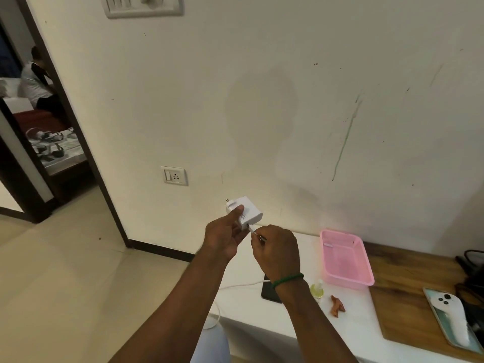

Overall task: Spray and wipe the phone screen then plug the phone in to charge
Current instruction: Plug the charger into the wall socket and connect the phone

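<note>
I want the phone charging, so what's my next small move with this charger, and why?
Probably push the cable plug fully into the adapter: your right hand pinches it at the port, your left hand holds the adapter, and the wall socket is free.

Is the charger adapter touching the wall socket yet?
Apart. The head view shows the charger adapter, held in the left hand, with bare wall between its pins and the wall socket.
</note>
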